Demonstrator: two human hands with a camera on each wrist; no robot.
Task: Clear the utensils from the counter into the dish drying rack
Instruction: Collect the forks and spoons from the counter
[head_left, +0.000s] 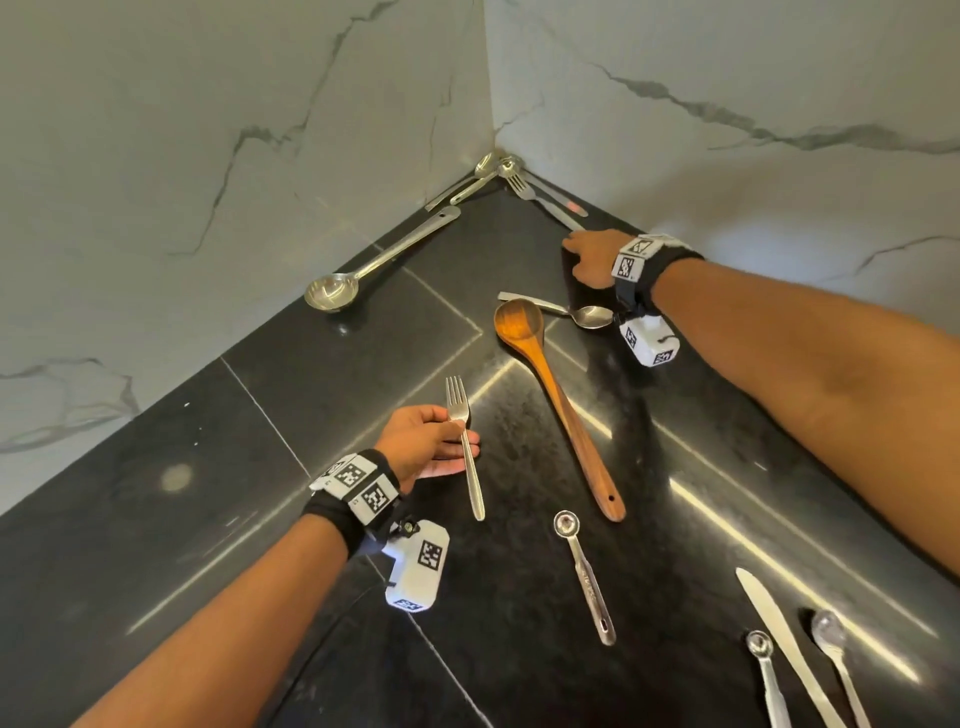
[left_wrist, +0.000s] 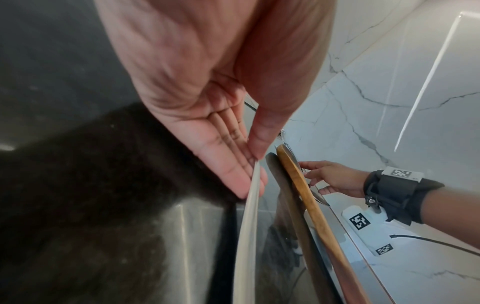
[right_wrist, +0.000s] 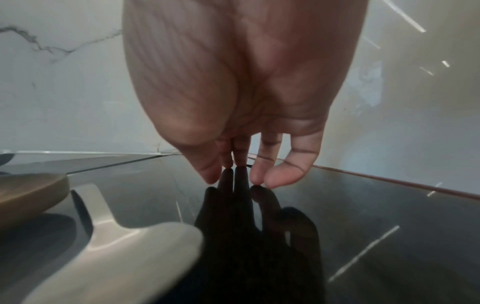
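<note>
My left hand (head_left: 457, 441) pinches a steel fork (head_left: 464, 431) near its neck between thumb and fingers, tines pointing away; in the left wrist view its handle (left_wrist: 249, 226) runs down from that hand (left_wrist: 255, 162). My right hand (head_left: 574, 247) is stretched toward the corner, just short of the handle end of another fork (head_left: 535, 195). Its fingertips (right_wrist: 275, 181) touch the black counter (right_wrist: 363, 216) and hold nothing. Between the hands lie a wooden spoon (head_left: 561, 410) and a steel spoon (head_left: 576, 313). No drying rack is in view.
A ladle (head_left: 374, 265) lies along the left marble wall, and several spoons (head_left: 493, 166) are bunched in the corner. Nearer me lie a measuring spoon (head_left: 584, 571), a table knife (head_left: 779, 639), a second measuring spoon (head_left: 763, 670) and a small spoon (head_left: 834, 649).
</note>
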